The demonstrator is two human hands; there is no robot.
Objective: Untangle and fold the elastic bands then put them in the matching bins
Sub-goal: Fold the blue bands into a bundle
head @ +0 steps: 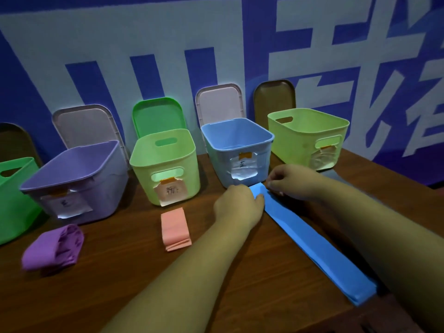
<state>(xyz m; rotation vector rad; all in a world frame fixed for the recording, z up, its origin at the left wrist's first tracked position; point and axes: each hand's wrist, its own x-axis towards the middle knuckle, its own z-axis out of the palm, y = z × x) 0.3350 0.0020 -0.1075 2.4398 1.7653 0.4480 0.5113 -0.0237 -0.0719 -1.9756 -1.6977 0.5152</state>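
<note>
A long blue elastic band (312, 246) lies flat on the wooden table, running from the blue bin (236, 150) towards the near right edge. My left hand (237, 203) pinches its far end from the left. My right hand (288, 179) pinches the same end from the right. A folded pink band (175, 228) lies in front of the light green bin (165, 164). A folded purple band (54, 246) sits in front of the purple bin (77, 179).
Another light green bin (310, 135) stands at the right and a darker green bin (12, 195) at the far left. Lids lean against the blue-and-white wall behind the bins. Paper labels hang on the bins' fronts.
</note>
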